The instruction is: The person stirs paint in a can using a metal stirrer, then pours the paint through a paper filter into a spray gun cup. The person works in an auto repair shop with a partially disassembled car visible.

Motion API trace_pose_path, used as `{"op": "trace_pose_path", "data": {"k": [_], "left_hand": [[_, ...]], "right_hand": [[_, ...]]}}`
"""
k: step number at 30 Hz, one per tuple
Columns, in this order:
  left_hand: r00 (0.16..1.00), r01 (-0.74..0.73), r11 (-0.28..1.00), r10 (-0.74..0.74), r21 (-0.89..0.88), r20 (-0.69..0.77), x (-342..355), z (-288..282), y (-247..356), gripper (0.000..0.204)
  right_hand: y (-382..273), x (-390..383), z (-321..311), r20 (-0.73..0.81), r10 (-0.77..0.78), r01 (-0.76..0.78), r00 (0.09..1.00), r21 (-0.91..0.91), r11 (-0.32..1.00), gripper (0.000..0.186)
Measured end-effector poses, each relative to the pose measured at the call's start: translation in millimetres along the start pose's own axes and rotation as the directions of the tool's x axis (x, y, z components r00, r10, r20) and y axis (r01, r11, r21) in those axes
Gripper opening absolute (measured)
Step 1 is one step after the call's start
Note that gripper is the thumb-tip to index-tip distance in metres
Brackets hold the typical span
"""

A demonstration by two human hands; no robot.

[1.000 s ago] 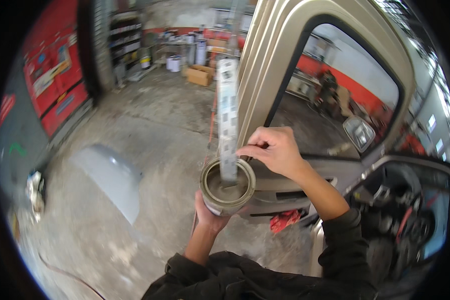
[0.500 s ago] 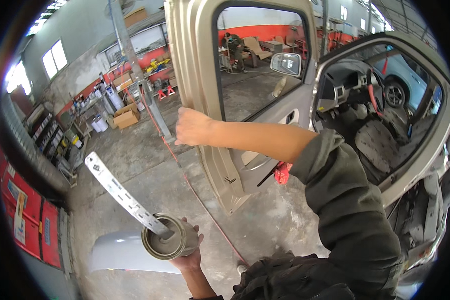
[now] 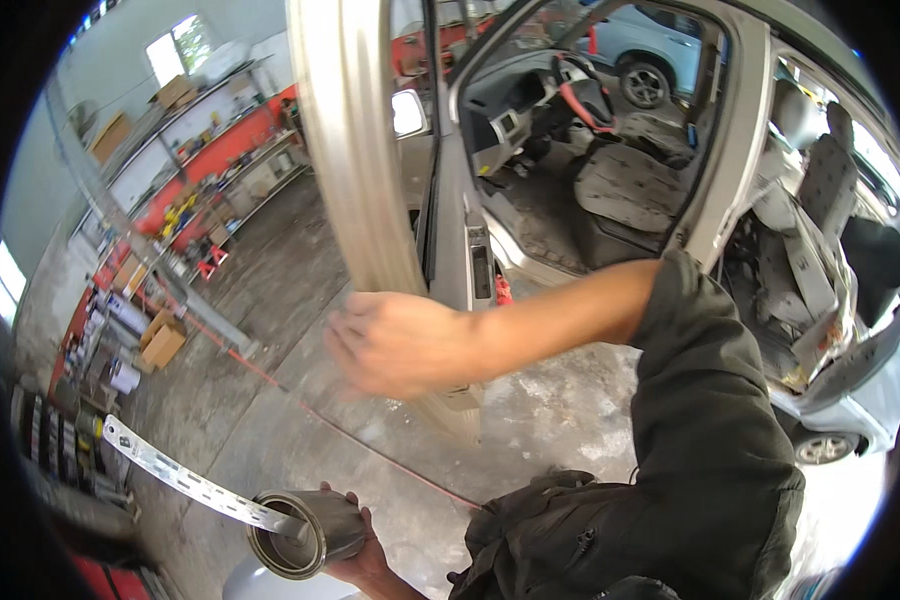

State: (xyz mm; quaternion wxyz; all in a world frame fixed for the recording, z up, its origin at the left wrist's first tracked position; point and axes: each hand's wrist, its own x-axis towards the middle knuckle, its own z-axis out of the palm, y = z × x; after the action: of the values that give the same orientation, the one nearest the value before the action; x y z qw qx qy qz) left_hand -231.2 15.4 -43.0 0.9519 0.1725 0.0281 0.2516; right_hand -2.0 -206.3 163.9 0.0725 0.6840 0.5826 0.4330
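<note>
My left hand (image 3: 363, 560) grips an open metal can (image 3: 335, 525) of grey-brown contents at the bottom, tipped toward the left. A long perforated white strip (image 3: 180, 470) stands slanted in the can, leaning out to the left. My right hand (image 3: 395, 345) is stretched across in front of the open beige car door (image 3: 345, 130), at its edge. Its fingers are blurred by motion, and I cannot tell whether they touch or hold the door.
The car's cabin (image 3: 620, 180) and worn seats are to the right, a light blue car (image 3: 655, 55) behind. Shelves (image 3: 220, 150), a post (image 3: 150, 250) and cardboard boxes (image 3: 162, 340) line the left. A red hose (image 3: 310, 405) crosses the concrete floor.
A second ago my right hand pinched near the strip in the can; it has let go and moved over to the door. The can sits lower and farther left as my view swung right.
</note>
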Motion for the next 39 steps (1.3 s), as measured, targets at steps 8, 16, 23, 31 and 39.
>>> {"op": "trace_pose_path", "data": {"k": [8, 16, 23, 31, 39], "left_hand": [[0.924, 0.350, 0.937, -0.343, -0.012, 0.171, 38, 28, -101, 0.072], [0.803, 0.556, 0.831, -0.539, 0.007, 0.253, 44, 63, -250, 0.077], [0.584, 0.787, 0.617, -0.728, -0.029, 0.360, 21, 100, -386, 0.072], [0.300, 0.934, 0.340, -0.912, 0.107, 0.281, 9, 153, -491, 0.068], [-0.064, 0.940, 0.044, -0.951, 0.338, 0.301, 31, 173, -620, 0.066]], "right_hand": [[49, -188, -105, -0.172, 0.360, -0.372, 0.917, -0.045, 0.927, 0.037], [90, -340, -172, -0.079, 0.714, -0.717, 0.696, -0.012, 0.697, 0.026], [85, -420, -176, 0.086, 0.826, -0.821, 0.558, 0.202, 0.534, 0.029], [99, -451, -173, 0.307, 0.891, -0.902, 0.336, 0.378, 0.209, 0.037], [153, -485, -166, 0.448, 0.889, -0.907, 0.100, 0.409, -0.104, 0.057]]}}
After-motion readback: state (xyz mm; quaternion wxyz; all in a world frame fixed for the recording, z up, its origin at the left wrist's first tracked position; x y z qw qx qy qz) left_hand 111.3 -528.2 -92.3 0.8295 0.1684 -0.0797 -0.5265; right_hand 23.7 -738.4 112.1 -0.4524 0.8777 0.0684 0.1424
